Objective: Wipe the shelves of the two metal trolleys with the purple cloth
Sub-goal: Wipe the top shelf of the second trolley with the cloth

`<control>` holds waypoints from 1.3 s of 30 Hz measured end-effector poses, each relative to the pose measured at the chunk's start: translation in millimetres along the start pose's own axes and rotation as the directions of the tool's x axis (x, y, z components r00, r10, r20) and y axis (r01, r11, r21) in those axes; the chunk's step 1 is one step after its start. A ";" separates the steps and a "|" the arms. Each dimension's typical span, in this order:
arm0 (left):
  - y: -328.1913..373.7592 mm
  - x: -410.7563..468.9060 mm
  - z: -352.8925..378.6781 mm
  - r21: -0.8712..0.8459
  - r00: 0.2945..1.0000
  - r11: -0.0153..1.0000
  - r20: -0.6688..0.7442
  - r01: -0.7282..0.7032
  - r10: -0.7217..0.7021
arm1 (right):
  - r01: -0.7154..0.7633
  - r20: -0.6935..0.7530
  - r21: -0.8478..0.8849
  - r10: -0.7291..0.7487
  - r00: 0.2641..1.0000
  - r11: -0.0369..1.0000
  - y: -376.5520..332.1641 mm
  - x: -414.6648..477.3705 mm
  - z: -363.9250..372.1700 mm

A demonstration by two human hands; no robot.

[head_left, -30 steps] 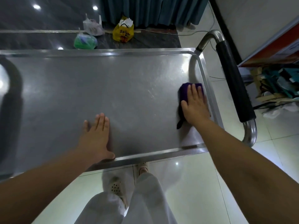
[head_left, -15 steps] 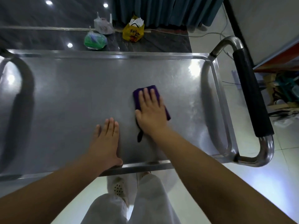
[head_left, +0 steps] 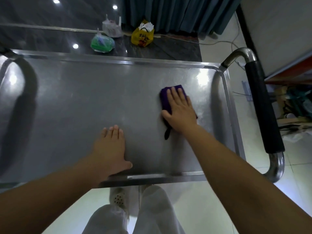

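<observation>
Head view: we see trolley shelf (head_left: pixel 84 98). Our right hand (head_left: pixel 179 112), fingers straight, presses purple cloth (head_left: pixel 166 100) flat on shelf's right part, near black-sleeved handle (head_left: pixel 260 107). Our left hand (head_left: pixel 111 146) rests flat, fingers straight, holding nothing, near front rim. Yellow bag (head_left: pixel 142 37), green bag (head_left: pixel 102 43) on dark floor beyond

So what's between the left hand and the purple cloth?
Only bare metal shelf: the head view shows nothing lying between the left hand and the purple cloth.
</observation>
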State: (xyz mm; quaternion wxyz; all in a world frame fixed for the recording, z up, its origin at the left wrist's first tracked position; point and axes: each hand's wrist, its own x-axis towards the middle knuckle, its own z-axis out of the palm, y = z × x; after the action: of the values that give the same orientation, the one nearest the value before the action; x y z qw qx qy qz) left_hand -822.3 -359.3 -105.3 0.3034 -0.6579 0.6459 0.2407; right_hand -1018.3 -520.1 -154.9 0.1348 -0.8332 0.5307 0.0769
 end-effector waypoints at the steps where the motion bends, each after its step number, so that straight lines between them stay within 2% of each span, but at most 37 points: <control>1: 1.1 5.4 -8.8 0.043 1.000 0.999 -0.001 0.000 0.000 | -0.047 0.001 -0.002 0.047 0.999 0.999 17.0 -0.3 -4.5; 4: 2.7 21.8 -32.3 0.239 1.000 0.971 -0.012 0.002 0.001 | -0.168 -0.007 0.000 0.168 0.986 0.986 63.0 -4.2 -14.1; 6: 1.6 30.9 -39.2 0.281 0.999 0.959 -0.008 0.039 -0.038 | -0.245 -0.011 0.020 0.245 0.969 0.969 90.2 -8.2 -18.6; 11: -9.5 39.0 -34.4 0.239 1.000 0.971 0.006 0.028 -0.030 | -0.402 -0.016 0.101 0.405 0.914 0.910 122.2 -9.5 -25.6; 16: -14.6 44.8 -29.5 0.178 1.000 0.984 -0.026 0.017 -0.013 | -0.449 -0.043 0.088 0.454 0.890 0.889 91.9 9.4 -21.8; 19: -16.3 46.5 -28.5 0.161 1.000 0.987 -0.024 0.006 -0.002 | -0.353 -0.068 0.065 0.357 0.932 0.934 51.9 28.7 -15.6; 24: -19.5 45.7 -25.4 0.117 1.000 0.993 -0.023 0.009 -0.006 | -0.074 -0.062 0.084 0.079 0.995 0.994 -40.3 58.4 -3.4; 31: -18.2 43.3 -21.6 0.138 0.996 0.988 0.044 0.067 -0.074 | 0.260 0.018 0.018 -0.261 0.965 0.965 -139.4 67.9 13.2; 36: -19.5 45.4 -22.4 0.179 0.996 0.983 0.061 0.051 -0.063 | 0.316 0.019 -0.010 -0.316 0.949 0.949 -125.1 73.7 11.3; 39: -18.6 46.1 -25.8 0.218 0.998 0.976 0.061 0.021 -0.035 | 0.235 -0.014 0.014 -0.235 0.972 0.972 -91.2 75.6 1.9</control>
State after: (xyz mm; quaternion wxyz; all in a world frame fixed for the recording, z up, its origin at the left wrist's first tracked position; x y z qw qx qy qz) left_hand -803.5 -410.4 -118.3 0.3976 -0.6218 0.6488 0.1854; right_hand -903.6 -548.3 -164.2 0.1462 -0.8896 0.4297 0.0509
